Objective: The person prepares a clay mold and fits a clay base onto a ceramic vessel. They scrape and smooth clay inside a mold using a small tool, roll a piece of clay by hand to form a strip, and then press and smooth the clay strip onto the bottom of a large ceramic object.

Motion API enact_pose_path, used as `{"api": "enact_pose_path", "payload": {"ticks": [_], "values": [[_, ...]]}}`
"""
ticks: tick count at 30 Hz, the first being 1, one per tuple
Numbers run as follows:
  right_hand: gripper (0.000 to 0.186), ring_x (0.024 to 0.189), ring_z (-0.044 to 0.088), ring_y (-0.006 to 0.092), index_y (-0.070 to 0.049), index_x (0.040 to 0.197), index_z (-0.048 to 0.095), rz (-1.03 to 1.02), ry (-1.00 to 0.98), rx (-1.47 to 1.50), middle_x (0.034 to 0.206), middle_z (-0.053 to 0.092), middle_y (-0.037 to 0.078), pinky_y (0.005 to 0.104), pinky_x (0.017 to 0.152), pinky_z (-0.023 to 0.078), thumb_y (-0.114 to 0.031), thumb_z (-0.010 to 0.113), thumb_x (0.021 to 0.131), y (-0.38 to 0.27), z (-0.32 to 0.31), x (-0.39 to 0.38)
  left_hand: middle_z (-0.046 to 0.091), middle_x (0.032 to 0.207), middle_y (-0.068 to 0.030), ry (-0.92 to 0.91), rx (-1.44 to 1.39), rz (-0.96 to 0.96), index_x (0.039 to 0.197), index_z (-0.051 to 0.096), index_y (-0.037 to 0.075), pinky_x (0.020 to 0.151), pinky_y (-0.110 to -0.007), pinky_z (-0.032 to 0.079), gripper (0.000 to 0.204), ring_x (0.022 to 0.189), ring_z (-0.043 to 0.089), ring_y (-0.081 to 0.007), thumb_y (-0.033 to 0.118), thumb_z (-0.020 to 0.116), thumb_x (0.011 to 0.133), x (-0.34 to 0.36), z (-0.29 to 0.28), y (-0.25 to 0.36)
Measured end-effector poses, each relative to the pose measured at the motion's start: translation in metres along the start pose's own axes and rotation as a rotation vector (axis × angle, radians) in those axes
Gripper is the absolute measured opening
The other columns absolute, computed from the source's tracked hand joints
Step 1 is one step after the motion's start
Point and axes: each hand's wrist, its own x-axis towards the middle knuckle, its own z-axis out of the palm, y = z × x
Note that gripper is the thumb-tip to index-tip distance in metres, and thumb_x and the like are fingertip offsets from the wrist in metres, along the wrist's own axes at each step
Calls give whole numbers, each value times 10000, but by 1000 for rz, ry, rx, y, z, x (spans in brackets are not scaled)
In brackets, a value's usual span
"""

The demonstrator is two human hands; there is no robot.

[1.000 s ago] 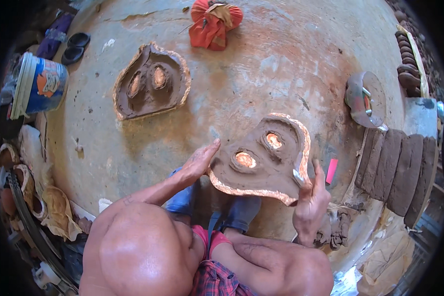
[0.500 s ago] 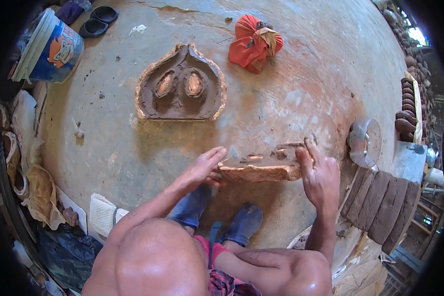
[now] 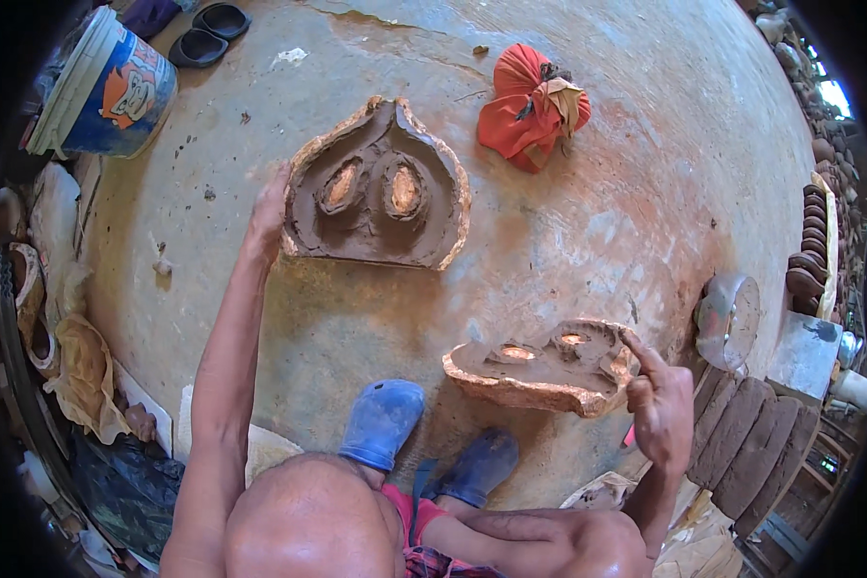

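My left hand [image 3: 270, 217] reaches up to the left edge of a clay-lined mould [image 3: 376, 236] on the floor, fingers together along its rough rim. Two oval openings inside show pale orange. A second, similar mould [image 3: 511, 390] sits lower right, seen at a slant, its far side raised. My right hand [image 3: 660, 405] is at its right end, index finger reaching over the rim and the other fingers curled. The undersides of both moulds are hidden.
A red cloth bundle [image 3: 518, 120] lies ahead, a blue bucket [image 3: 130, 116] and dark sandals [image 3: 217, 34] at upper left. At right are a metal pot [image 3: 727, 323], thick clay slabs [image 3: 756, 443] and stacked dark discs [image 3: 809, 241]. My blue clogs [image 3: 380, 424] are below.
My left hand has left the lower mould and reached forward-left to the upper one. The lower mould, earlier held in both hands, has been lowered, with my right hand still at its right end.
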Motion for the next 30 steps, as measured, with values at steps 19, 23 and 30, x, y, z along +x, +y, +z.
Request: {"api": "enact_pose_path", "payload": {"ticks": [19, 23, 30], "values": [[719, 860, 676, 527, 38, 1326, 522, -494, -235, 155, 852, 671, 350, 572, 793, 485, -635, 437, 1089, -51, 100, 271, 735, 1148, -84, 289, -198, 334, 1239, 677, -67, 921, -303, 527, 484, 1025, 659, -149, 333, 410, 1183, -104, 64, -9], [488, 726, 653, 496, -40, 1250, 534, -527, -68, 315, 756, 637, 292, 563, 694, 465, -508, 489, 1118, -26, 76, 251, 633, 1245, -94, 219, -38, 541, 1347, 574, -35, 1052, -344, 463, 444, 1186, 590, -174, 328, 377, 1186, -125, 99, -15], [483, 678, 590, 211, -54, 1261, 643, -470, 250, 360, 726, 573, 129, 403, 661, 472, -480, 448, 1146, 71, 39, 220, 482, 1459, -132, -149, -196, 480, 1504, 378, 35, 1169, -421, 395, 833, 1376, 492, -245, 733, 432, 1051, -159, 190, -34]]}}
